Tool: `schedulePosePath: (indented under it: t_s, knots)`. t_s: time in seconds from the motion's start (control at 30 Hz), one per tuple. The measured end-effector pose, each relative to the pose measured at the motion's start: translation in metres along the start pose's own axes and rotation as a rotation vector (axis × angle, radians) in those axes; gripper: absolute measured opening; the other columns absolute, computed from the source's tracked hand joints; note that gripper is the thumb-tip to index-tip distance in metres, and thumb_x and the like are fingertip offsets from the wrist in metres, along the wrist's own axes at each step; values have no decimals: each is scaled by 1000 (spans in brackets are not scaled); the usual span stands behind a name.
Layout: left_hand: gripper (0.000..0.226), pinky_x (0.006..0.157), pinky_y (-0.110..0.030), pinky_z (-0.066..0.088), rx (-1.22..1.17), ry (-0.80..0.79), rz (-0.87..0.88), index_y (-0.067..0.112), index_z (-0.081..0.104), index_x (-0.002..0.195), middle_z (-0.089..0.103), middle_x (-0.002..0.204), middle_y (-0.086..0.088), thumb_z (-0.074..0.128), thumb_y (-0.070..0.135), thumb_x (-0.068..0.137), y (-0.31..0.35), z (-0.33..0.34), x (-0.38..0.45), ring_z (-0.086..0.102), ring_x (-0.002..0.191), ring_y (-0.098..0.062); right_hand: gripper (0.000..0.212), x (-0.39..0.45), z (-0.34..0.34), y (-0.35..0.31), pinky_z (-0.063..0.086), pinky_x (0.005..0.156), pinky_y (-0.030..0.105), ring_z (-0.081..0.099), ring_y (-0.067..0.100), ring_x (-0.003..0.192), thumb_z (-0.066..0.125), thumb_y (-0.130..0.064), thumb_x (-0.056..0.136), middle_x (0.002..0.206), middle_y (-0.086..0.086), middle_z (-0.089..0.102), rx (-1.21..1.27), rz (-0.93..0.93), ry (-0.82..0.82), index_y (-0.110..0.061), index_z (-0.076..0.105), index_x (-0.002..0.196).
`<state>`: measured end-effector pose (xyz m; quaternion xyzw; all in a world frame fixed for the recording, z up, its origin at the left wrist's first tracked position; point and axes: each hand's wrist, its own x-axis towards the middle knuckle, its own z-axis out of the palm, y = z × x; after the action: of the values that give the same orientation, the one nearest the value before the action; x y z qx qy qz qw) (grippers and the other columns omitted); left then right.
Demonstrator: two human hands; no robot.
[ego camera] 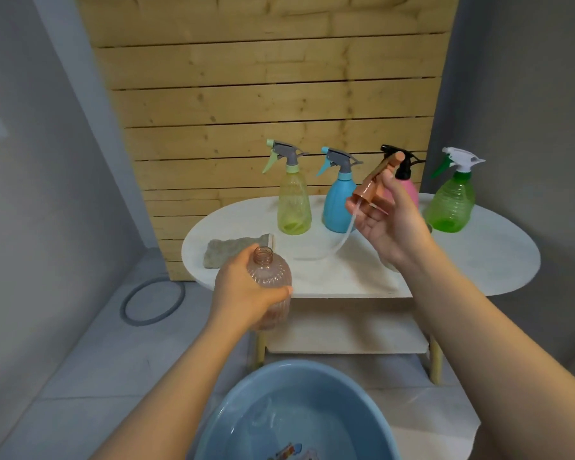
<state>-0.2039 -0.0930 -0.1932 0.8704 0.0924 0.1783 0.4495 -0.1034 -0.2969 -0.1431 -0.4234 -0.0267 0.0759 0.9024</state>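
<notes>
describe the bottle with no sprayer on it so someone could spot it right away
Find the white oval table in front of the wooden slat wall. At its front left edge the left hand grips a peach ribbed bottle. Unlike the four spray bottles at the back, its neck is open, and the peach trigger head is in the right hand.

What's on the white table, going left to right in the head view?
Grey sponge → yellow-green spray bottle → blue spray bottle → pink spray bottle → green spray bottle. The left hand's peach bottle and the right hand's spray head overlap these, so they're skipped.
</notes>
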Motion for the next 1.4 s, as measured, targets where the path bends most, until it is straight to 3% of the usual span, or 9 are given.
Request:
schedulePosePath:
  t_s: [0.17, 0.3, 0.53, 0.7, 0.83, 1.03, 1.13, 1.23, 1.4]
  knots:
    - [69, 78, -13, 31, -22, 26, 35, 21, 54, 123, 53, 102, 13, 85, 18, 62, 8, 14, 17, 49, 94, -6, 45, -2, 0, -9, 57, 71, 26, 64, 27, 96, 62, -44, 86, 102, 14, 57, 349, 45, 131, -2, 55, 100]
    - [68, 81, -19, 36, -20, 46, 8, 19, 55, 121, 58, 107, 6, 85, 20, 60, 5, 32, 35, 54, 98, -13, 45, 3, 2, -16, 59, 75, 35, 62, 31, 101, 68, -40, 83, 115, 13, 53, 444, 62, 152, -5, 55, 107]
    - [53, 78, -22, 38, -49, 70, -5, 19, 55, 107, 59, 99, 5, 83, 19, 62, 5, 56, 51, 57, 95, -17, 62, 17, 4, -16, 59, 68, 31, 63, 31, 101, 71, -42, 79, 126, 17, 53, 319, 84, 206, -3, 54, 125]
    - [61, 78, -19, 33, -79, 77, 27, 16, 55, 118, 52, 99, 10, 85, 21, 64, 11, 66, 57, 48, 92, -8, 32, 23, 7, -14, 58, 75, 34, 60, 28, 100, 67, -39, 84, 95, 11, 53, 249, 66, 206, -10, 57, 92]
    - [78, 87, -21, 32, -73, 48, 36, 19, 46, 131, 52, 122, 4, 85, 34, 64, 4, 73, 60, 47, 112, -12, 27, 25, 11, -12, 54, 88, 39, 55, 19, 84, 63, -35, 88, 71, 4, 47, 195, 3, 206, -11, 59, 79]
    - [72, 97, -21, 31, -138, 76, 107, 20, 41, 139, 41, 120, 15, 73, 41, 77, 4, 73, 61, 39, 115, -2, 27, 29, 20, 2, 55, 86, 38, 57, 24, 88, 65, -34, 86, 89, 9, 50, 116, -3, 132, -9, 61, 77]
    - [55, 99, -23, 36, -195, 84, 146, 22, 49, 133, 52, 123, 10, 68, 37, 83, 3, 72, 61, 46, 116, -6, 24, 33, 23, 11, 58, 78, 31, 62, 27, 91, 64, -34, 87, 101, 12, 52, 66, 18, 72, -10, 61, 91]
    - [45, 95, -19, 33, -243, 52, 105, 28, 51, 131, 54, 127, 9, 60, 39, 88, 2, 68, 60, 47, 117, -4, 40, 34, 27, 21, 57, 78, 28, 64, 22, 91, 65, -36, 86, 109, 9, 56, -99, 25, 39, -10, 57, 115]
    - [44, 98, -18, 32, -255, -7, 79, 31, 45, 136, 49, 130, 15, 55, 34, 93, 0, 62, 58, 42, 119, 2, 50, 30, 35, 41, 49, 79, 25, 61, 15, 99, 69, -40, 81, 111, -4, 63, -450, -21, 49, -22, 52, 124]
